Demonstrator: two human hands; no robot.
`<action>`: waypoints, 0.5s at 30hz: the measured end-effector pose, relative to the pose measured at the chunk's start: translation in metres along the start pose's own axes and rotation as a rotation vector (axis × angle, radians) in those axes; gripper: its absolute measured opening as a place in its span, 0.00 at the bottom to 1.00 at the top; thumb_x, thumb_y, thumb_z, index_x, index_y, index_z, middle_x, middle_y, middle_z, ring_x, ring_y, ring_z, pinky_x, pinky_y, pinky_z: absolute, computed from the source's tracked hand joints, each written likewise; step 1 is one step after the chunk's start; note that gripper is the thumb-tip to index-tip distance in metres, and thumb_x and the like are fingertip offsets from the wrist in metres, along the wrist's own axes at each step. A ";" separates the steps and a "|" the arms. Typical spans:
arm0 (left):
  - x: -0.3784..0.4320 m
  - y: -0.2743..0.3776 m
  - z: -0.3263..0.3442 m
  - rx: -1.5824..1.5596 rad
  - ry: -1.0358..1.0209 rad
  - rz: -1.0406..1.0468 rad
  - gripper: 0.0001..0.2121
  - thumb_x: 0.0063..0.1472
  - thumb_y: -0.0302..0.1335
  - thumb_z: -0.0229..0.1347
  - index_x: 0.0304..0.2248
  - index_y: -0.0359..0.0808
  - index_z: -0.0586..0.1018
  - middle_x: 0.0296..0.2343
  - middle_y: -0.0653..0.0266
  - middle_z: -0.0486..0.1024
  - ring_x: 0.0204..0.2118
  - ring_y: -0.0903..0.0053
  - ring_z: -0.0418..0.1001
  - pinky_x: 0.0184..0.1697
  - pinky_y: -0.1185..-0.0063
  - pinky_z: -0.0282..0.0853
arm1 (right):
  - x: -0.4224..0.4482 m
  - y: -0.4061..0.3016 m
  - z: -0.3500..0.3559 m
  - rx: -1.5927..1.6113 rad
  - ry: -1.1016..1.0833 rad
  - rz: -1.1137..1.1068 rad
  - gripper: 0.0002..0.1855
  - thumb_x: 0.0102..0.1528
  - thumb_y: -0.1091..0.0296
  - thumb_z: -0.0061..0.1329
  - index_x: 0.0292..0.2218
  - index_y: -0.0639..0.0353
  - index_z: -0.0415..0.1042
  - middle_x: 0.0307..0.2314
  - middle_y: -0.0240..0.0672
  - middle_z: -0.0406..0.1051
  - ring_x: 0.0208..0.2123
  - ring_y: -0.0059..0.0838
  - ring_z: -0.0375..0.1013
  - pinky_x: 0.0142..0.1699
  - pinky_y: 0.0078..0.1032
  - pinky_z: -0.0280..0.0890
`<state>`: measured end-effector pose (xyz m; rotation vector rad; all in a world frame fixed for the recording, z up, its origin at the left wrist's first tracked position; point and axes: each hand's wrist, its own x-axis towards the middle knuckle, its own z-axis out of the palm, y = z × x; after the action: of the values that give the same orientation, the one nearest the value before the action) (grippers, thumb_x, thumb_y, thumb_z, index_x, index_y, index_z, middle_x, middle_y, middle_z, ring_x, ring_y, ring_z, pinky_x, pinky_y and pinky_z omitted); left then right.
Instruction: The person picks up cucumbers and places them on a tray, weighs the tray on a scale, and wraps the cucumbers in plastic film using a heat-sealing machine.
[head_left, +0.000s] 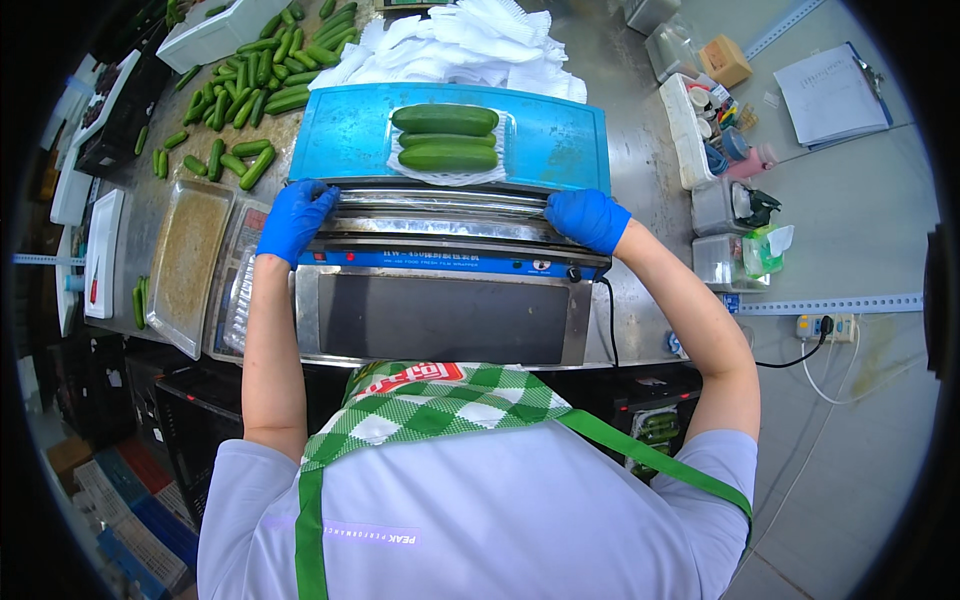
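Note:
My left hand (296, 220), in a blue glove, is closed at the left end of the metal rollers of a film wrapping machine (442, 225). My right hand (589, 218), gloved alike, is at the right end of the same rollers. Clear film appears to stretch between the two hands; its edges are hard to see. Beyond the rollers, three cucumbers (448, 157) lie side by side on a clear tray with a white net liner, on the blue top board (337, 139). The dark heating plate (442, 319) lies nearer to me.
Many loose cucumbers (259, 67) cover the bench at the back left. A pile of white foam nets (465, 45) stands behind the machine. Metal trays (191, 259) lie left; a white foam box (686, 135) with small items, plastic tubs (724, 262) and a clipboard (832, 94) are right.

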<state>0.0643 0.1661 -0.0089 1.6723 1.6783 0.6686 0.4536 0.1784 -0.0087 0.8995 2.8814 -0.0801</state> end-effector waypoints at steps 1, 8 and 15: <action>0.001 -0.001 0.000 0.004 -0.005 -0.004 0.11 0.51 0.31 0.50 0.23 0.28 0.73 0.18 0.56 0.71 0.20 0.75 0.68 0.24 0.79 0.62 | 0.000 -0.001 0.001 -0.010 -0.004 0.003 0.05 0.41 0.73 0.40 0.19 0.61 0.67 0.19 0.42 0.66 0.23 0.38 0.69 0.27 0.27 0.66; 0.000 0.006 -0.001 0.006 0.000 -0.011 0.11 0.51 0.30 0.50 0.23 0.29 0.73 0.17 0.57 0.71 0.20 0.76 0.67 0.25 0.79 0.61 | -0.004 0.010 -0.001 0.145 0.026 0.045 0.04 0.41 0.72 0.40 0.21 0.60 0.67 0.21 0.41 0.66 0.24 0.40 0.68 0.28 0.29 0.65; -0.001 0.003 0.000 0.009 0.012 -0.011 0.11 0.51 0.30 0.50 0.22 0.29 0.73 0.17 0.57 0.70 0.20 0.76 0.66 0.24 0.80 0.61 | -0.005 0.005 0.002 0.092 0.110 0.012 0.04 0.42 0.72 0.40 0.22 0.60 0.67 0.21 0.40 0.66 0.24 0.38 0.68 0.27 0.29 0.64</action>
<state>0.0661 0.1658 -0.0061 1.6673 1.7002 0.6684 0.4608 0.1796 -0.0099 0.9655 2.9954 -0.1692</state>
